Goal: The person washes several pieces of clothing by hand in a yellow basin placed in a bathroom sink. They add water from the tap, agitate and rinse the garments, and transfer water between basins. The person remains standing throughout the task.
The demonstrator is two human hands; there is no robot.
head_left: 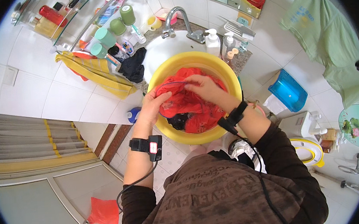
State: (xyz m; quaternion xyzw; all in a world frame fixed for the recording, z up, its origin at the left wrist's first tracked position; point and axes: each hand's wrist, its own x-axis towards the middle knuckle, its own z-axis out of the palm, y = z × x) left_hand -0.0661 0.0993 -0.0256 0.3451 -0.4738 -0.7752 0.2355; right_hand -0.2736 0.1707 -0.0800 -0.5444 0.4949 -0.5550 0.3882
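A yellow basin (pixel 217 68) stands over the front of the white sink, with water and wet clothes in it. My left hand (pixel 150 107) is closed on the left side of a red garment (pixel 199 121), thumb on top. Across from it, my right hand (pixel 206 88) pinches the same garment near its upper part, where a thin dark edging runs between the hands. The fingertips of both hands are partly hidden by the fabric. Below the left hand, a black cloth (pixel 178 121) lies in the basin beside the red fabric.
Behind the basin are the sink (pixel 157 50) and a chrome faucet (pixel 179 16). Pump bottles (pixel 212 43) stand right of it. A black cloth (pixel 133 65) and yellow towel (pixel 99 72) lie left. A toilet (pixel 306 151) is at right; cables run from both wrist straps.
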